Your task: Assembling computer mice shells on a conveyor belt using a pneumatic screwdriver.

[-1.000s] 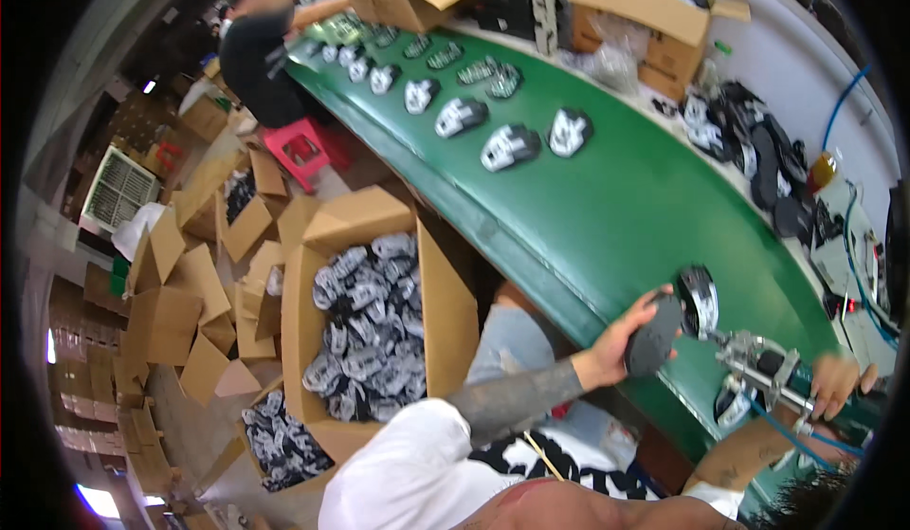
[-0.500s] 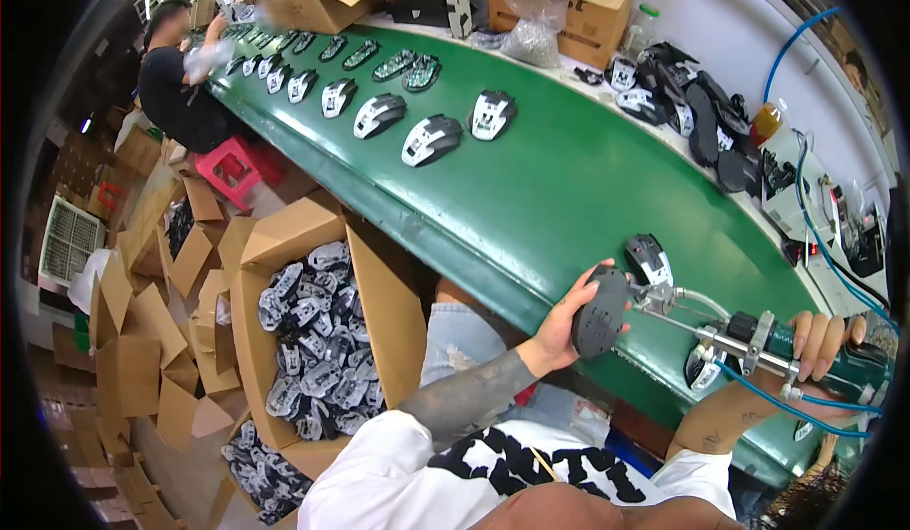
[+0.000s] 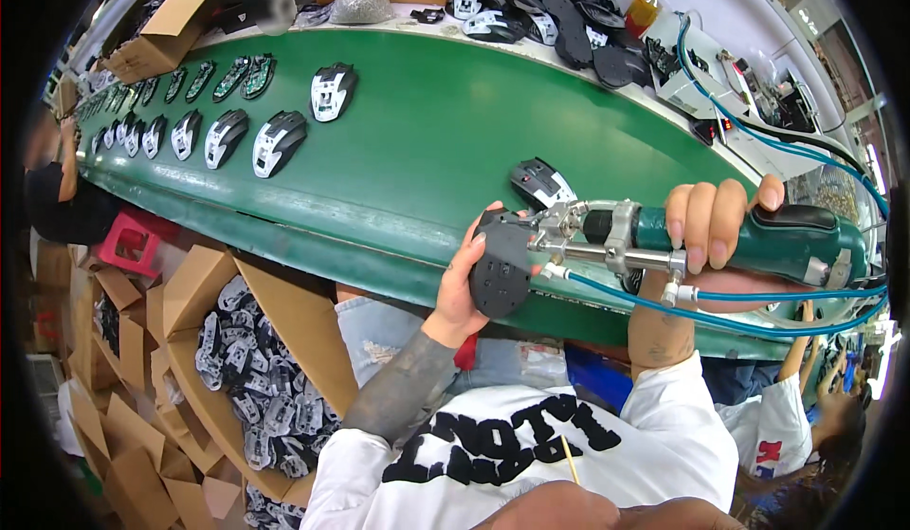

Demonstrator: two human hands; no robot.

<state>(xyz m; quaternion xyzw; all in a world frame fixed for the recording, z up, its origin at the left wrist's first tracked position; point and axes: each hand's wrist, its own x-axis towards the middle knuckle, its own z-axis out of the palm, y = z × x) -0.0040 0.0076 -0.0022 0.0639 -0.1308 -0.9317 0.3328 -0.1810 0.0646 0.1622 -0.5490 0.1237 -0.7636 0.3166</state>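
Note:
My left hand (image 3: 459,288) grips a black computer mouse (image 3: 500,265) by its edge, with the flat underside turned toward the tool. In my right hand (image 3: 713,219) is a green power screwdriver (image 3: 801,246), my fingers wrapped over its body. It lies nearly level and points left. Its metal screw-feeding nose (image 3: 559,229) meets the right edge of the mouse base; the very tip is hard to make out. Just behind, a grey-and-black mouse shell (image 3: 542,183) rests on the green belt (image 3: 408,151). Blue air hoses (image 3: 758,326) trail from the screwdriver to the right.
Rows of mouse shells (image 3: 280,141) and circuit boards (image 3: 257,75) stand at the belt's left. Black mouse parts (image 3: 573,27) pile on the back ledge beside a screw bag (image 3: 360,1). A carton (image 3: 180,298) of shells is lower left. Co-workers sit at both ends.
The view has swung right, so belt and cartons shift left in the picture. Both hands keep their hold; the screwdriver stays at the edge of the mouse base and now shows almost whole.

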